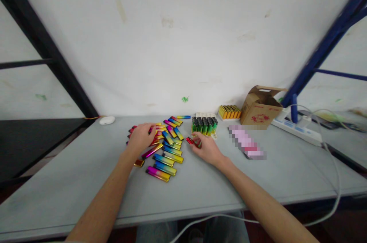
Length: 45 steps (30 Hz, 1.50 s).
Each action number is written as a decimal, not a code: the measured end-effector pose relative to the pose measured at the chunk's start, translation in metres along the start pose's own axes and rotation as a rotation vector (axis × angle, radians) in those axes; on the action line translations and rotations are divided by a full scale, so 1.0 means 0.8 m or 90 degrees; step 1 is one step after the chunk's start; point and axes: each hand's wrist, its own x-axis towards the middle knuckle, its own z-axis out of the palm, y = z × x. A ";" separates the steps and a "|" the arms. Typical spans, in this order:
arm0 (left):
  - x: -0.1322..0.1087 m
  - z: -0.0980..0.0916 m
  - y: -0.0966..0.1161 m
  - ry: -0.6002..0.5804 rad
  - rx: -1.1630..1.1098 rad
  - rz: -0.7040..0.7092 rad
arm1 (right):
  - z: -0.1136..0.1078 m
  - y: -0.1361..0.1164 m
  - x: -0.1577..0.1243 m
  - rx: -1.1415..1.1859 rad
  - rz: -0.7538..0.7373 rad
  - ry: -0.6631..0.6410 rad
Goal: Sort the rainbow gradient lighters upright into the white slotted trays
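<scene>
Shiny gradient-coloured lighters (164,168) lie in a loose pile on the grey table, some blue to yellow, others magenta or red to gold. My left hand (141,136) reaches over the pile's left side, its fingers curled around a red lighter (150,130) that they partly cover. To the right of the pile, my right hand (208,149) pinches a small red, shiny piece (189,141), which looks like a lighter mostly hidden by the fingers. Just behind this hand, several green lighters with black tops (204,125) stand upright in a white tray (215,136).
Yellow-orange upright pieces (229,112) fill another tray by the wall. Beside it are an open cardboard box (260,109) and a white power strip (298,130). A pixelated pink, phone-like item (246,141) lies right; a white case (107,120) lies left. A white cable (336,182) hangs over the front edge.
</scene>
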 end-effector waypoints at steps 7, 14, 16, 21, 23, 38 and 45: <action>0.004 0.002 0.000 0.000 -0.072 -0.044 | 0.013 0.003 0.011 0.408 0.157 0.013; 0.003 -0.005 0.008 0.002 -0.105 -0.057 | 0.004 -0.001 0.013 0.746 0.311 -0.090; 0.003 -0.003 0.007 0.006 -0.105 -0.056 | 0.000 -0.005 0.011 0.764 0.301 -0.112; 0.000 0.005 0.018 0.053 -0.129 -0.013 | -0.010 -0.011 0.008 0.859 0.330 -0.119; -0.003 0.008 0.032 0.070 -0.152 0.036 | -0.012 -0.009 0.008 0.888 0.332 -0.126; -0.025 0.027 0.077 -0.084 -0.209 0.221 | -0.018 -0.010 0.011 0.863 0.336 -0.172; -0.022 0.020 0.076 -0.075 -0.196 0.210 | -0.013 -0.005 0.010 0.868 0.325 -0.137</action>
